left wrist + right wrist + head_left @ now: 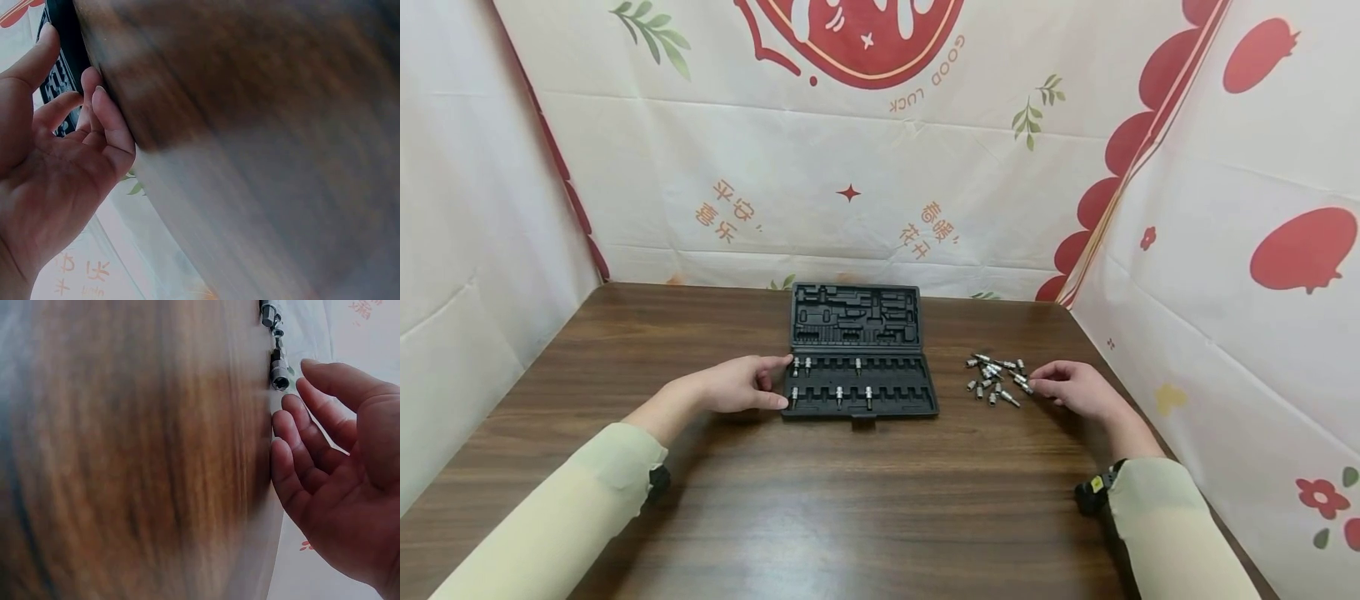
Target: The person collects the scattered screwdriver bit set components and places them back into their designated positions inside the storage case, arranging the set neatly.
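Note:
A black plastic socket case (861,387) lies unfolded on the table, with several silver bit sockets (839,396) standing in slots of its lower half. My left hand (741,385) is at the case's left side, index fingertip by the upper corner and thumb at the lower one. In the left wrist view, the left hand (69,150) has its fingers bent beside the case edge. On the right lies a loose pile of small metal bit sockets (988,375). My right hand (1078,387) is at that pile's right edge; the right wrist view shows thumb and fingers apart near a socket (280,381).
The wooden table (865,500) has a patterned cloth (820,208) hanging behind it and more cloth (1247,317) along the right. The case's molded lid (856,317) leans back toward the rear cloth. A dark wrist device (1093,493) sits at the right sleeve.

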Available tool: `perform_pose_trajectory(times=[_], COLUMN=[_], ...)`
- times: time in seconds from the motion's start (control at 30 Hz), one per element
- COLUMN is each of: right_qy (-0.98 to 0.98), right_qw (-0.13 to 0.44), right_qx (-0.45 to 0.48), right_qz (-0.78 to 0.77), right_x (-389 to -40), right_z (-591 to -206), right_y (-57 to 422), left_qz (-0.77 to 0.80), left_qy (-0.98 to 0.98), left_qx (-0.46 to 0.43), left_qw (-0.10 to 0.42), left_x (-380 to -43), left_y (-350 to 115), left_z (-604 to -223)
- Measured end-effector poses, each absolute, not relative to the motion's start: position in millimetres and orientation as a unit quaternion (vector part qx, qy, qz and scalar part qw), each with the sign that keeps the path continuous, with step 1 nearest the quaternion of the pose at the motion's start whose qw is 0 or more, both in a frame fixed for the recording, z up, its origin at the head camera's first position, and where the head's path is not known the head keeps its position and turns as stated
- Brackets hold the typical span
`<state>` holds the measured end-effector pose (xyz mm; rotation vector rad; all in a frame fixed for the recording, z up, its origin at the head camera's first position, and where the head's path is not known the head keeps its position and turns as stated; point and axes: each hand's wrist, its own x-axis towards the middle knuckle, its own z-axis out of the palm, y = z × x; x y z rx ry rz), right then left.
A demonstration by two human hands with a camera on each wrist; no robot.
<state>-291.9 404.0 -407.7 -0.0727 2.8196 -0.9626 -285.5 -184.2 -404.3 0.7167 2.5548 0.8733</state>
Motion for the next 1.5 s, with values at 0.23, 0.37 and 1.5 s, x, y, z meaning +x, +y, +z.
perform_pose_trajectory(times=[0.23,0.37,1.5], right_qy=[0.950,0.954,0.930], right_qw=[0.093,0.092,0.041], right_qx=[-0.010,-0.009,-0.024], right_qz=[-0.298,-0.284,-0.363], right_x=[-294.8,-295.4,-287.7], right_z=[-411.4,-411.7,-406.0], right_y=[405.0,405.0,399.8], left_qz=[0.304,0.301,0.300], left_qy=[0.901,0.902,0.904], left_qx=[0.253,0.252,0.248], left_qw=[0.178,0.179,0.178], left_x=[-287.3,-287.7,-287.4], left_y=[-184.1,-184.3,-184.9], left_z=[-405.8,-406.6,-407.0])
